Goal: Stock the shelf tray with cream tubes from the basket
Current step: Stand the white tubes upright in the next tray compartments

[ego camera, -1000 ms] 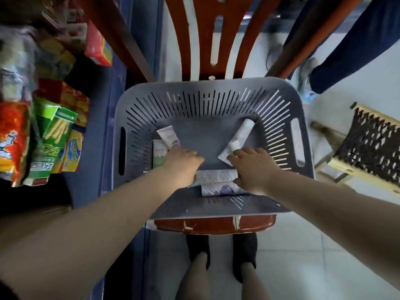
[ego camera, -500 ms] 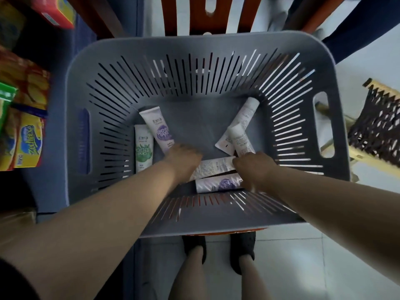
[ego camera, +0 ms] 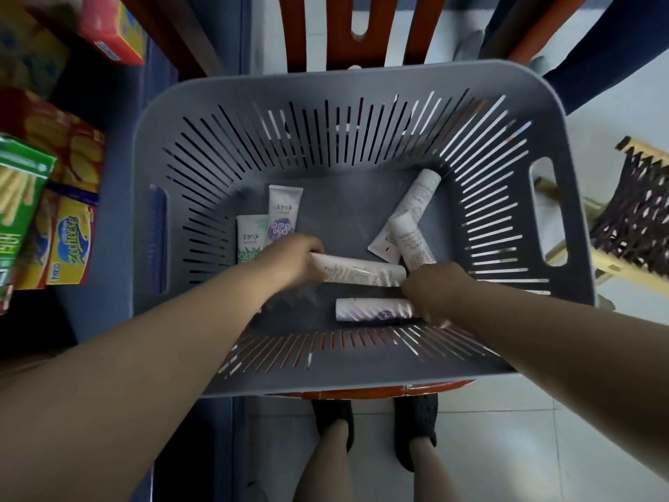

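In the grey slatted plastic basket [ego camera: 224,146], both hands meet on one tube.
Since half a second ago the white printed cream tube [ego camera: 362,274] has lifted clear of the floor; it lies crosswise, the left hand [ego camera: 293,260] curled round one end, the right hand [ego camera: 432,289] gripping the other. A white-and-purple tube [ego camera: 373,309] lies just below them.

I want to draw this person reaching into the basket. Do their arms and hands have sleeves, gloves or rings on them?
No. Both forearms are bare as far as the picture shows, with no sleeves. The left hand and the right hand wear no gloves, and no watch or bracelet shows at the wrists. The fingers are mostly hidden, so rings cannot be ruled out.
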The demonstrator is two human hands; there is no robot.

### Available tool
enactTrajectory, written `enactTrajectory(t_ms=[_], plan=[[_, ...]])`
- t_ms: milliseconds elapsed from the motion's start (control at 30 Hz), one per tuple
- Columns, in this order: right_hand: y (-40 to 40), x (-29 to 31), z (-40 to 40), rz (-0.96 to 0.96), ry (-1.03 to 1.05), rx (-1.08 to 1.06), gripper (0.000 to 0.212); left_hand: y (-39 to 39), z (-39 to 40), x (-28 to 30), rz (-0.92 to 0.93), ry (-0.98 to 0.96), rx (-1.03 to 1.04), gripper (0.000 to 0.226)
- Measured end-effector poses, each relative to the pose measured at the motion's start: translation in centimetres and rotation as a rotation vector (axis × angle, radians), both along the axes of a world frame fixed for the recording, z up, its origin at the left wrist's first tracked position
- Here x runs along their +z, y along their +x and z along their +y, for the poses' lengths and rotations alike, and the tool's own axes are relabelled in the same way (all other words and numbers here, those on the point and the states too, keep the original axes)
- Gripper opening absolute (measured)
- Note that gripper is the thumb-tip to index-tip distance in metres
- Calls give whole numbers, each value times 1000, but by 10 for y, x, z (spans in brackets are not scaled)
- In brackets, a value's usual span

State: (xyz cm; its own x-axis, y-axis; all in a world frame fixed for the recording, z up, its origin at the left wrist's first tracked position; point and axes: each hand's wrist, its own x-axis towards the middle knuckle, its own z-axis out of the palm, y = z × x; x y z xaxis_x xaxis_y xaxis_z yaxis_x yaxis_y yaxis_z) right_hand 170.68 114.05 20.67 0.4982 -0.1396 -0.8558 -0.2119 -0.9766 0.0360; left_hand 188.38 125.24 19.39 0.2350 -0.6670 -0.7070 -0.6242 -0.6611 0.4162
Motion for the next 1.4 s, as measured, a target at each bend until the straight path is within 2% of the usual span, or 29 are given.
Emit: enactTrajectory(t_ms=[100, 233, 333, 500, 633, 733, 900, 1067, 1133, 1233, 1400], plan=[[0, 7, -6, -112, 0, -32, 31, 6, 6, 14, 56, -121, 177, 18], [5, 28, -11, -288, 40, -222, 32, 9, 14, 40, 100, -234, 390, 19], [6, 46, -14, -404, 69, -285, 38, 12, 17, 60, 104, -292, 474, 17], [6, 101, -25, -626, 87, -396, 29, 15, 26, 114, 14, -401, 535, 10], [13, 178, -30, -798, 252, -586, 29, 8, 31, 187, 19, -508, 622, 10], [16, 249, -32, -889, 281, -680, 46, 0, 33, 249, 68, -637, 785, 11], [12, 372, -36, -1089, 398, -730, 49, -19, 35, 356, 321, -894, 1066, 9], [10, 476, -31, -1338, 668, -856, 71, -38, 28, 475, 530, -1122, 1091, 24], [11, 514, -25, -1395, 792, -905, 61, -45, 27, 517, 579, -1181, 1130, 29], [11, 569, -9, -1427, 959, -927, 33, -57, 34, 574, 506, -1253, 1149, 35], [12, 645, 21, -1461, 1155, -847, 23, -86, 63, 662, 237, -1286, 1199, 45]])
